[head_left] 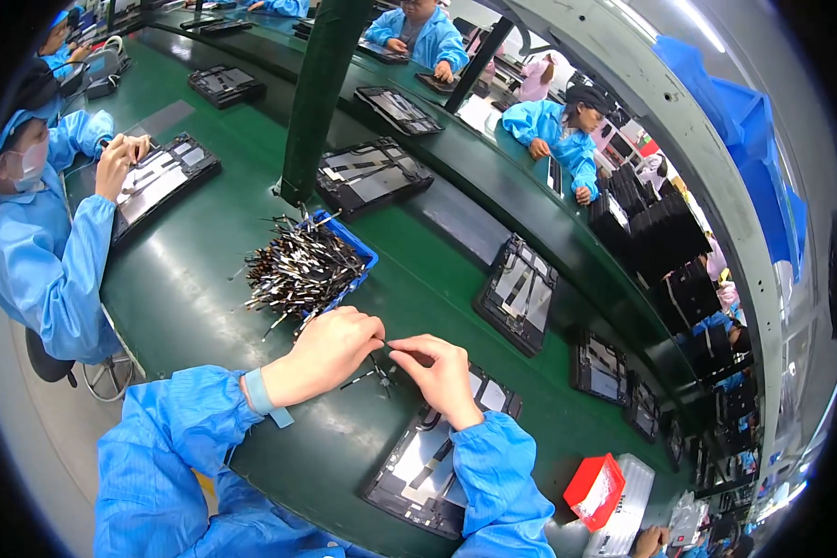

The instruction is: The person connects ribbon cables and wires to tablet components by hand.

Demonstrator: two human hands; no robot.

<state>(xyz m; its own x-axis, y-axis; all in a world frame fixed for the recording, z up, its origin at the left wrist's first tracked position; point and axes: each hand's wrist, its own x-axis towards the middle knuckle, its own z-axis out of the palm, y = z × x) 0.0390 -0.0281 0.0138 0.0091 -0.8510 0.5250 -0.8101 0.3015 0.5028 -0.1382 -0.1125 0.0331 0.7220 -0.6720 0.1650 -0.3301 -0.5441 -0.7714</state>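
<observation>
Left hand [330,346] and right hand [442,372] meeting above the green belt [195,307], fingertips of both pinched narrow on a thin dark cable strip [374,370] held just over the near black tray [417,470]. Just beyond the left hand, blue bin [355,249] heaped with like strips [298,270]; farther along the belt, more black trays, one [517,293] to the right, another [163,177] under a neighbouring person's hands [121,158]. Red box [593,491] at lower right.

Bare green counter [195,288] lies open to the left of the hands [386,358], reaching toward the neighbouring worker's tray [158,181]. Straight ahead, the blue bin [355,249] heaped with thin cable strips [298,270] blocks the way, with the dark green post [312,102] behind it. The open device tray [418,474] fills the near edge.
</observation>
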